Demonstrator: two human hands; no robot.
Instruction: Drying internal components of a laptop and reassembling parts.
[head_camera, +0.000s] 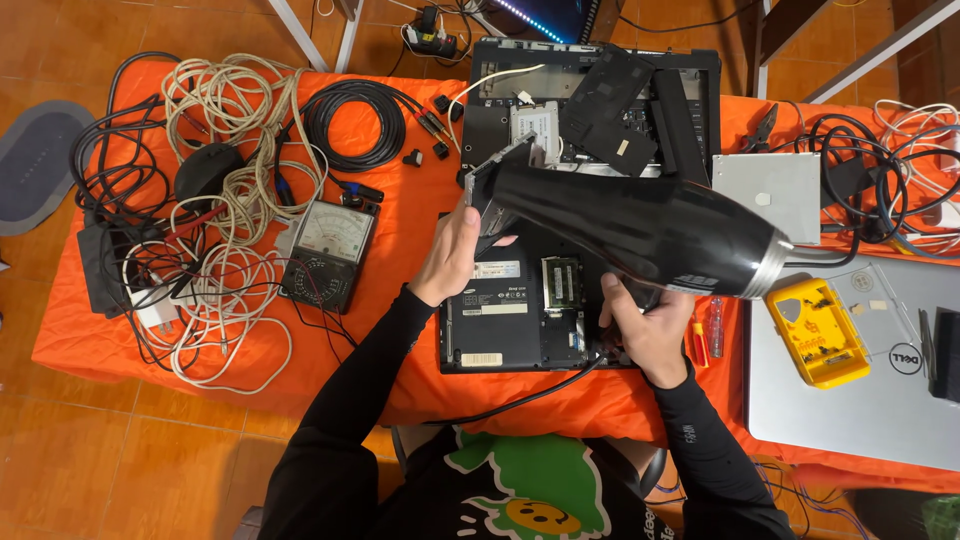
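A black hair dryer (640, 225) is held low over an opened laptop (520, 315) on a counter (400, 200) draped in orange cloth. The right hand (650, 330) is closed around the dryer's handle, fingers wrapped tight, with its cord trailing toward the body. The nozzle is steadied by the left hand (455, 250), fingers curled against its metal tip; how firmly it is gripped cannot be told. The laptop lies underside up directly beneath the dryer, its memory bay exposed. A 2nd dismantled laptop (600, 100) is seen just behind. To the left, an analogue multimeter (328, 250) rests among tangled white cables (230, 200) and a coiled black cable (355, 125). To the right, a yellow screw box (818, 330) sits on a closed silver laptop (860, 400), with a red screwdriver (700, 342) beside the right hand.
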